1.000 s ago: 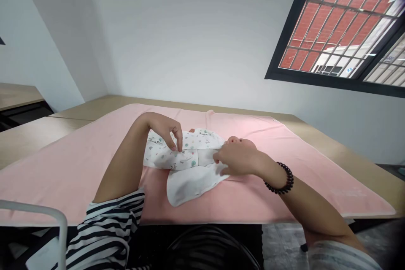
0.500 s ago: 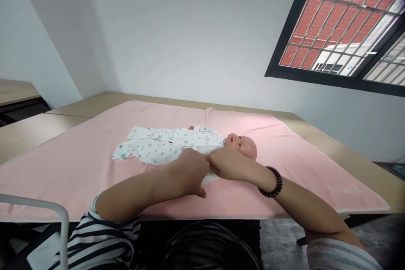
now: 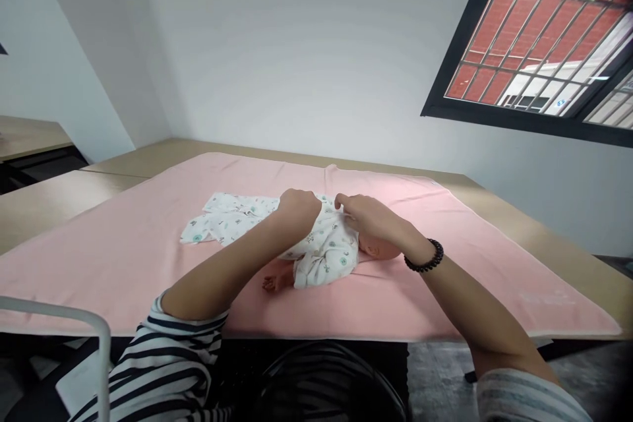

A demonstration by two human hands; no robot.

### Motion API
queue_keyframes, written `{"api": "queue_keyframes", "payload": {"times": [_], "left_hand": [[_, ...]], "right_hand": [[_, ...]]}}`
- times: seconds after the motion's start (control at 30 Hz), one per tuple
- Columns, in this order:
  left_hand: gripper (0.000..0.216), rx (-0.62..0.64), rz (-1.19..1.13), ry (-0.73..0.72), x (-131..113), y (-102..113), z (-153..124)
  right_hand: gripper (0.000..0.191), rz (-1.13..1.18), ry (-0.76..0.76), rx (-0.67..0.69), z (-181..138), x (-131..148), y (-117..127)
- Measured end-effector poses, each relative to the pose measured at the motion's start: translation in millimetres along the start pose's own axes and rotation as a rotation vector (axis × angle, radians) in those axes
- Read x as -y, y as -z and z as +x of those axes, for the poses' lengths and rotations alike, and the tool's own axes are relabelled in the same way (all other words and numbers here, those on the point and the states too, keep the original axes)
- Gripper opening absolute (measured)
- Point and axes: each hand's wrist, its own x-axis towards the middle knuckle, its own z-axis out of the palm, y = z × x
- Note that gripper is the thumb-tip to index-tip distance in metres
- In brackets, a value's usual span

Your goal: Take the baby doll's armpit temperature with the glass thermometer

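- Doll (image 3: 380,249): lying on the pink blanket (image 3: 119,250), mid-scene, head to the right, legs to the left. Part of the head is hidden under the right hand and wrist.
- White printed garment (image 3: 333,254): on the doll. Legs of the garment reach left across the blanket; near-side sleeve is bunched in folds.
- Doll's small hand (image 3: 270,283): shows past the cuff on the near side, resting on the blanket, below the person's left forearm.
- Left hand (image 3: 299,211): over the middle of the garment, back of the hand toward the camera. Fingers folded in, close together; tips hidden. Cannot tell whether they pinch cloth.
- Right hand (image 3: 370,214): over the upper end of the garment, by the neck, just right of the left hand. Fingers bent, index curled forward. Contact of the tips with the cloth cannot be made out. The two hands are near each other, a gap between.
- Dark beaded bracelet (image 3: 422,268): around the right wrist.
- Blanket: spread over a light wood table (image 3: 54,211), with mild creases; wood shows along the far, left and right sides.
- Surroundings: pale wall (image 3: 297,46) behind the table; barred window (image 3: 534,46) far right; white curved rail (image 3: 102,356) near left, beside a striped sleeve (image 3: 165,359).
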Motion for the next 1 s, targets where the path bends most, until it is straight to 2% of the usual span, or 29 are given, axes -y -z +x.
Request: {"api": "queue_keyframes", "payload": {"times": [0.03, 0.1, 0.17, 0.2, 0.3, 0.37, 0.43, 0.5, 0.6, 0.73, 0.8, 0.83, 0.9, 0.93, 1.0], "left_hand": [[0.017, 0.048, 0.055, -0.023, 3, 2, 2], [0.035, 0.142, 0.11, -0.093, 5, 2, 7], [0.051, 0.151, 0.103, -0.109, 5, 0, 13], [0.051, 0.137, 0.104, -0.085, 4, -2, 17], [0.027, 0.134, 0.133, -0.026, 6, -6, 25], [0.016, 0.18, 0.127, -0.052, 14, -6, 28], [0.021, 0.181, 0.084, -0.061, 28, -3, 28], [0.024, 0.127, 0.007, -0.043, 45, -1, 29], [0.017, 0.092, -0.122, -0.04, 69, -1, 36], [0.018, 0.249, -0.207, -0.036, 97, -12, 54], [0.023, 0.26, -0.3, -0.112, 109, -20, 64], [0.028, 0.224, -0.372, -0.174, 114, -25, 70], [0.038, 0.065, -0.533, -0.271, 119, -39, 82], [0.042, -0.038, -0.603, -0.276, 120, -47, 88], [0.051, -0.218, -0.688, -0.193, 115, -65, 102]], "right_hand": [[0.012, 0.01, -0.005, -0.027, 2, -4, 0], [0.003, 0.024, -0.021, -0.071, 7, -10, -3], [0.012, 0.038, -0.045, -0.088, 13, -14, -7], [0.015, 0.05, -0.054, -0.092, 16, -16, -9], [0.016, 0.095, -0.074, -0.086, 23, -23, -15], [0.013, 0.136, -0.08, -0.061, 24, -28, -16], [0.009, 0.194, -0.074, -0.012, 24, -33, -13], [0.007, 0.266, -0.066, 0.042, 23, -40, -9], [0.008, 0.375, -0.097, 0.084, 28, -56, -4], [0.01, 0.434, -0.21, -0.012, 39, -97, -3], [0.012, 0.466, -0.281, -0.077, 40, -123, -4], [0.013, 0.503, -0.309, -0.083, 39, -135, -6], [0.02, 0.619, -0.335, -0.036, 33, -153, -14], [0.026, 0.69, -0.334, 0.01, 29, -157, -19], [0.039, 0.831, -0.316, 0.103, 21, -157, -33]]}}
